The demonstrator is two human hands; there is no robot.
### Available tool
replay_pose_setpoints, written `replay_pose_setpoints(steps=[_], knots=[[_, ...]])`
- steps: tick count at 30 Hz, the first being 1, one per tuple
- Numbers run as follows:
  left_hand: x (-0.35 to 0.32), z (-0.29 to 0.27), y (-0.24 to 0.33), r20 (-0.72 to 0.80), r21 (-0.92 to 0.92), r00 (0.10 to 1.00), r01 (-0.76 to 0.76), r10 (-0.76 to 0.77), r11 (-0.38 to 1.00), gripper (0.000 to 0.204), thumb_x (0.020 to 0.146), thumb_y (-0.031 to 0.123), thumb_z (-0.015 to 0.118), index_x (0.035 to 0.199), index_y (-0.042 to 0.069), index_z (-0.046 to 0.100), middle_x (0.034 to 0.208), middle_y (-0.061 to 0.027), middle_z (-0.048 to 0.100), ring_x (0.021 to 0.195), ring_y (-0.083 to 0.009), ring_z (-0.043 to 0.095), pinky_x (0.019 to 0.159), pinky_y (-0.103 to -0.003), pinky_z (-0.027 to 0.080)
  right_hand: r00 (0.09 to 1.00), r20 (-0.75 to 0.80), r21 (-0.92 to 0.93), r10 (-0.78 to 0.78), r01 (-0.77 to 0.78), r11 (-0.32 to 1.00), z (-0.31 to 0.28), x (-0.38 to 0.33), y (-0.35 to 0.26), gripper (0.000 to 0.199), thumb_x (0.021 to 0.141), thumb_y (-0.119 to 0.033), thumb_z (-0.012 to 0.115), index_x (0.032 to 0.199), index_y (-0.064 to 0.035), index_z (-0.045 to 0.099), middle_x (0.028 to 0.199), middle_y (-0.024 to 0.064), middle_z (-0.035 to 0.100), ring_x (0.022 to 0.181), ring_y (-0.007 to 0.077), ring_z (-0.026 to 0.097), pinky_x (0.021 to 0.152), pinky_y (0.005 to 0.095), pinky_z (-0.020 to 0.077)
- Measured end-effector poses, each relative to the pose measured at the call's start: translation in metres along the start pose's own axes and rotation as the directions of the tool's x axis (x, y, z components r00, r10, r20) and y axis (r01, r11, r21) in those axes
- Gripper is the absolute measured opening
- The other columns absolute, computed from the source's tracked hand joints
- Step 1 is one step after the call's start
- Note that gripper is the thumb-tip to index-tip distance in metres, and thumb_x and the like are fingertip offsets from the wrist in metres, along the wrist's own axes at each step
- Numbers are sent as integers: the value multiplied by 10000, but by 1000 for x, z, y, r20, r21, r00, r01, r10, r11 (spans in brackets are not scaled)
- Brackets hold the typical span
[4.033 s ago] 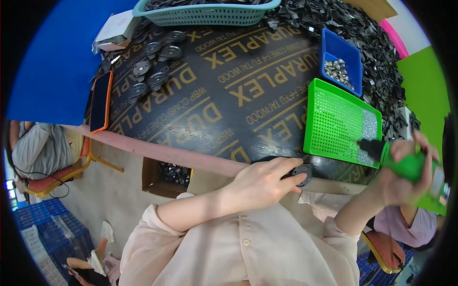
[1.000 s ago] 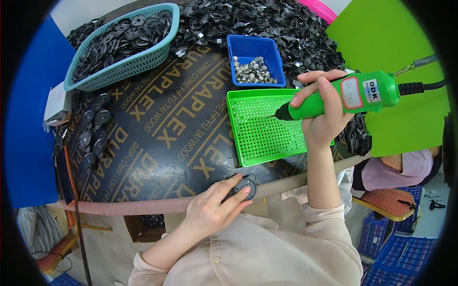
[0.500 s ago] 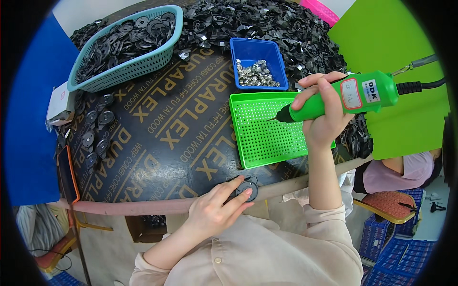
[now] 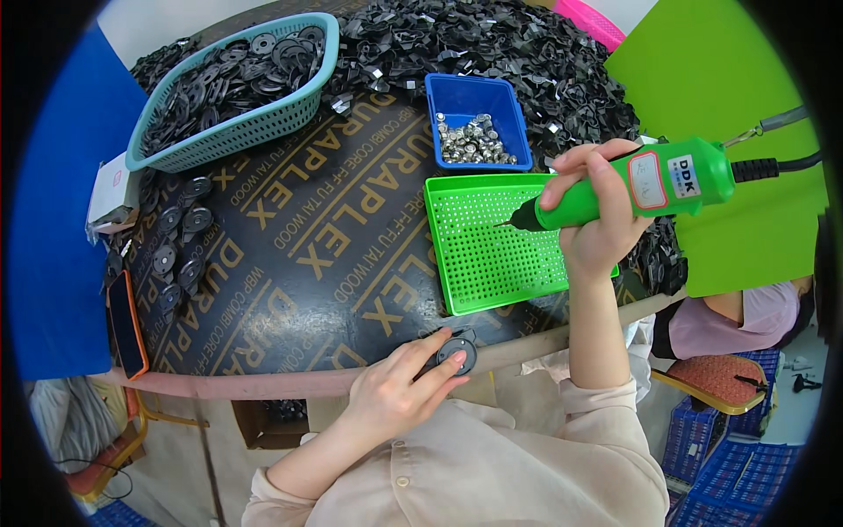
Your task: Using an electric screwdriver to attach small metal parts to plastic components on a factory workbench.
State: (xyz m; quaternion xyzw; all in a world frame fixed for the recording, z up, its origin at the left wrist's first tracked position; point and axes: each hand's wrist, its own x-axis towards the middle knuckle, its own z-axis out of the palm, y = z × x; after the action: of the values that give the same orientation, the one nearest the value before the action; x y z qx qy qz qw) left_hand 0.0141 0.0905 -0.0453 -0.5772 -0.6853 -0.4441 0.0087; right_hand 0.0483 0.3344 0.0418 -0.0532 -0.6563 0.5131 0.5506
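Note:
At the table's near edge my left hand (image 4: 391, 391) is closed on a round black disc (image 4: 463, 358) with small holes in its face. Thumb and fingers pinch it from its left side. Raised over the right side of the table, my right hand (image 4: 606, 220) is wrapped round a green electric screwdriver (image 4: 713, 176). The driver's black nose and thin bit point left, above a green perforated tray (image 4: 448, 285) with no parts seen in it. The tray's right part is hidden behind my right hand and the tool.
Beyond the tray, a blue bin (image 4: 518, 105) holds small silver metal parts. A large pile of black parts (image 4: 492, 39) covers the table's back. A teal basket (image 4: 237, 132) of black discs, loose discs (image 4: 164, 258) and a phone (image 4: 127, 325) are at left. A person (image 4: 746, 316) sits at right.
Both hands keep almost the same places and grips. The screwdriver bit still hangs over the tray, and the disc has barely shifted.

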Motion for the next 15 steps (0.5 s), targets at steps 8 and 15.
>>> replay_pose_setpoints(steps=[8,15], knots=[[-1,1,-2,-5,-4,1000,-8,8,1000,363,651,176,863,976,96,721,1103,-145,684,767,-231,683,603,-294,559,999,-4,-92,-35,35,995,-3,-1,-4,167,892,-45,543,1003,69,494,882,292,640,466,253,599,473,318,498],[-4,3,-6,4,34,998,-64,64,997,349,715,178,815,1035,89,707,1123,-143,659,845,-218,685,603,-283,573,980,199,372,-15,-61,926,-9,-41,-88,222,947,-126,532,1096,-8,416,895,245,597,587,310,636,484,419,547]])
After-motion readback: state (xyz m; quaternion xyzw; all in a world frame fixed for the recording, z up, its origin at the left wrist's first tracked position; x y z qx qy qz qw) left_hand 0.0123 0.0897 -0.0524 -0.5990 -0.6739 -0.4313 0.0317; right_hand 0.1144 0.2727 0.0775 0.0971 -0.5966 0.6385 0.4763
